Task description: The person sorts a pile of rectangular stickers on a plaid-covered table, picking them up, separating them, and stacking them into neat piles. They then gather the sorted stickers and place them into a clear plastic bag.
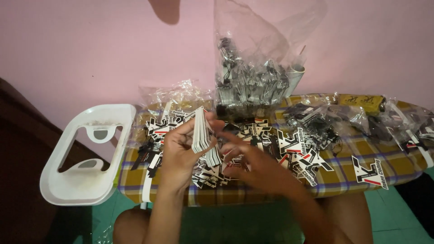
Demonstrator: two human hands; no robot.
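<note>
My left hand (181, 149) grips a thick stack of white die-cut cards (202, 131), held upright on edge above the board. My right hand (246, 160) lies just right of the stack, fingers curled over loose black, white and red printed tags (298, 158) scattered on the checked ironing board (343, 178). Whether the right hand pinches a tag is blurred.
A tall clear plastic bag of black strings (253, 77) leans on the pink wall. Smaller clear bags (316, 117) lie along the board's back and right. A white plastic iron rest (86, 153) juts from the board's left end. My knees sit below, over a green floor.
</note>
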